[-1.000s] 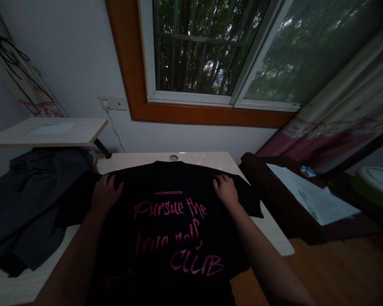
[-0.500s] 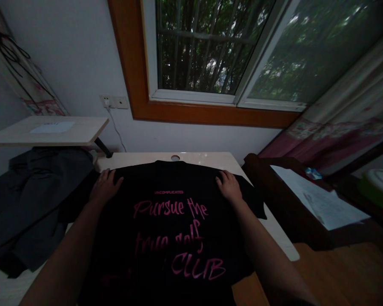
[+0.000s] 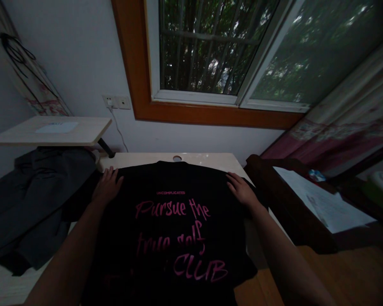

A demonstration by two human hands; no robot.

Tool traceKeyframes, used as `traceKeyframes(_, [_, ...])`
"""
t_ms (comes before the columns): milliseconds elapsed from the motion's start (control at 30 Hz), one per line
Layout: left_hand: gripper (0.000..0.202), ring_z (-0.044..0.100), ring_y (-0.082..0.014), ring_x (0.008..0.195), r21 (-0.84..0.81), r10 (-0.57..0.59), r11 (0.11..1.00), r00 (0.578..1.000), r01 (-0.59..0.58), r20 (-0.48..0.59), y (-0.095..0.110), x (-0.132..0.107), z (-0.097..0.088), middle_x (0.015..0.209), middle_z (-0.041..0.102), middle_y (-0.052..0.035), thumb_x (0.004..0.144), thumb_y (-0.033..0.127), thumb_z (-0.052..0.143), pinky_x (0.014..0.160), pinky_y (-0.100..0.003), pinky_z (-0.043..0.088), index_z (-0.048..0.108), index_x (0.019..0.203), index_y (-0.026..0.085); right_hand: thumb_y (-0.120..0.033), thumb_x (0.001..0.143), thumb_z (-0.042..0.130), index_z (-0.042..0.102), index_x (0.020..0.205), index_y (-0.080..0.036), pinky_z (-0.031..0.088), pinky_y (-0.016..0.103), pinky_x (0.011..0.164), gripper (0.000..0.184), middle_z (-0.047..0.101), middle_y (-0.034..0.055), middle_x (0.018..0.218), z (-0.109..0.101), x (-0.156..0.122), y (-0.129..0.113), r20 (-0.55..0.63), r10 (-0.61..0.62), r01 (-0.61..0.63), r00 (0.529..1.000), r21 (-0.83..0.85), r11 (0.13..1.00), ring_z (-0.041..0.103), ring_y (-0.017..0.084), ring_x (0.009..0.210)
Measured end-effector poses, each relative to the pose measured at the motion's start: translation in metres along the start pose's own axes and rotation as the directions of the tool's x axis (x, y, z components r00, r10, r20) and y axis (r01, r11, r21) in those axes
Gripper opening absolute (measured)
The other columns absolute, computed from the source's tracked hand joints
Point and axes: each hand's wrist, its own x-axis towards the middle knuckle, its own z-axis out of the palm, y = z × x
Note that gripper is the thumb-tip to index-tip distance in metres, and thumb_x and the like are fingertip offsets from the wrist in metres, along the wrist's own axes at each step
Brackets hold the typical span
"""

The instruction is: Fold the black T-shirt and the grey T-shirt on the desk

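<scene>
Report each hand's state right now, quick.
Left hand: open, lying on the black T-shirt near one shoulder.
Right hand: open, fingers extended on the T-shirt near the opposite shoulder.

left hand point(image 3: 106, 189): bare, rounded fingertips point(image 3: 111, 171) | right hand point(image 3: 242, 191): bare, similar | left forearm point(image 3: 68, 250): bare, thicker near, slimmer far | right forearm point(image 3: 282, 250): bare, tapered

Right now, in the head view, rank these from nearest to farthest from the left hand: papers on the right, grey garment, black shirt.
1. Black shirt, directly under the left hand.
2. Grey garment, to that hand's left.
3. Papers, far right on the dark furniture.
</scene>
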Motion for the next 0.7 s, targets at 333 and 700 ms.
traceKeyframes(333, [0.055,0.034,-0.0256,0.149,-0.119,0.179,0.975,0.980,-0.189,-0.088,0.001,-0.014,-0.020,0.160,0.041,-0.0102,0.099,0.040,0.034,0.123,-0.042,0.030,0.052,0.145,0.015,-0.037,0.099,0.042,0.064,0.133,-0.018,0.041,0.047,0.116,0.044,0.057,0.0119,0.145,-0.013,-0.016,-0.001,-0.032,0.126,-0.124,0.992,0.044,0.991,0.053,0.027,0.133])
traceKeyframes(700, [0.041,0.058,-0.0310,0.114,0.050,0.157,0.986,0.987,-0.157,0.019,0.027,-0.089,-0.055,0.124,0.064,-0.0125,0.094,0.035,0.045,0.103,-0.044,0.048,0.069,0.124,0.022,-0.038,0.099,0.049,0.067,0.129,-0.022,0.045,0.042,0.101,0.039,0.063,0.0120,0.124,-0.033,-0.028,-0.083,0.028,0.117,-0.114,0.993,-0.103,0.988,0.055,0.029,0.111])
